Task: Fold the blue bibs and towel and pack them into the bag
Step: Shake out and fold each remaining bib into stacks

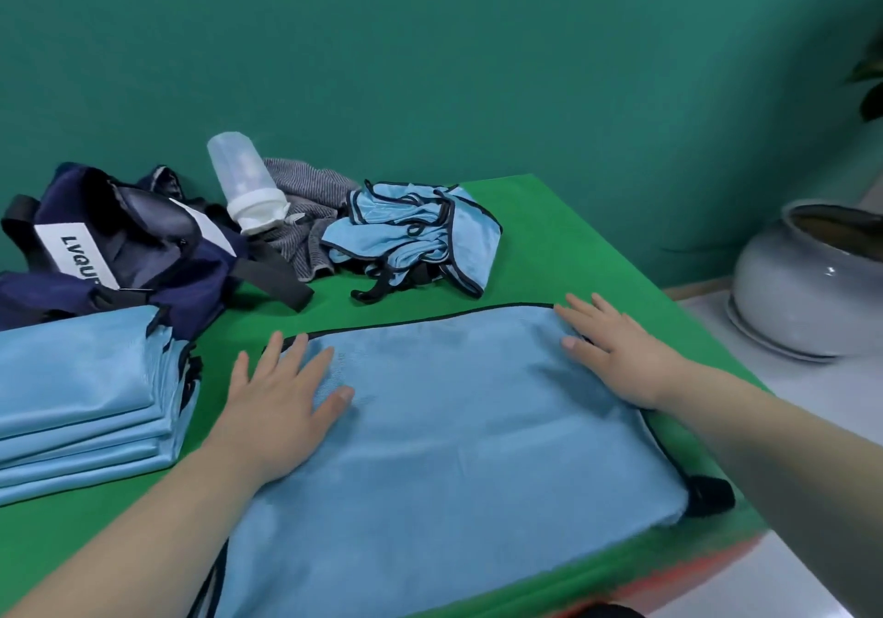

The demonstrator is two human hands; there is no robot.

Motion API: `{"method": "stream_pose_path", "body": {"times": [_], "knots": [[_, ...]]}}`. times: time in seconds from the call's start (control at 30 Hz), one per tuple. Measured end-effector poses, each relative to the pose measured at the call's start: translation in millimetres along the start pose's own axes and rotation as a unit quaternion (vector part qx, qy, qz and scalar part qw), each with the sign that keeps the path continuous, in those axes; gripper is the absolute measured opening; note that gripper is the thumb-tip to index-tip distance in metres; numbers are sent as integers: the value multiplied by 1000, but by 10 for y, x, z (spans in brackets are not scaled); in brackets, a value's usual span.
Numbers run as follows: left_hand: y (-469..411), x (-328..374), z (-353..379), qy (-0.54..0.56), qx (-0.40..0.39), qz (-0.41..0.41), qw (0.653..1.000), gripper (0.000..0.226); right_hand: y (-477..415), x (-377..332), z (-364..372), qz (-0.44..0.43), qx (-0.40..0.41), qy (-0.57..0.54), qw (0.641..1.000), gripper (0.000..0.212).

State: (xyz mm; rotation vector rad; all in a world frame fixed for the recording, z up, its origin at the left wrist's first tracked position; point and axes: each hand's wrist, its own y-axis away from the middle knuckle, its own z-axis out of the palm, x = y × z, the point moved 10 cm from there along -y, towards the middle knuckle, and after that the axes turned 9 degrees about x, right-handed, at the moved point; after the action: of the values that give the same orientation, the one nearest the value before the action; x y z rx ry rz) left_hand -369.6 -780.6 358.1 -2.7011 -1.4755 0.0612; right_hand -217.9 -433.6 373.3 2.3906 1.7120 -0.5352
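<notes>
Blue bib (454,426), black-edged, spread flat across the near middle of the green tabletop (549,245). Left hand (282,402) lies palm down on its far left part, fingers straight and spread, grip apart, clamped on nothing. Right hand (616,354) does the same at the far right corner, grip apart, flat on the cloth. Black strap (712,495) sticks out at the bib's near right corner. Stack of folded bibs (81,393) just left of it. Crumpled heap of bibs (415,240) behind. Grey striped towel (306,206) left of the heap, baby bottle (246,182) lying on it. Navy bag (143,245) far left, open, white label. Grey pot (802,292) off the tabletop, right.
</notes>
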Motion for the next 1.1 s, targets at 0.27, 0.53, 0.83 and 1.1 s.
{"method": "stream_pose_path", "body": {"times": [0.27, 0.53, 0.83, 1.1], "knots": [[707, 1547, -278, 94, -24, 163, 982, 91, 1119, -24, -462, 10, 119, -113, 986, 24], [884, 2854, -194, 144, -36, 236, 960, 57, 1768, 234, -333, 16, 75, -80, 994, 30], [775, 3193, 106, 131, -23, 247, 960, 57, 1762, 437, -311, -56, 47, -30, 997, 24], [759, 3201, 181, 112, -23, 254, 960, 60, 1770, 616, -343, -88, 63, -14, 994, 22]]}}
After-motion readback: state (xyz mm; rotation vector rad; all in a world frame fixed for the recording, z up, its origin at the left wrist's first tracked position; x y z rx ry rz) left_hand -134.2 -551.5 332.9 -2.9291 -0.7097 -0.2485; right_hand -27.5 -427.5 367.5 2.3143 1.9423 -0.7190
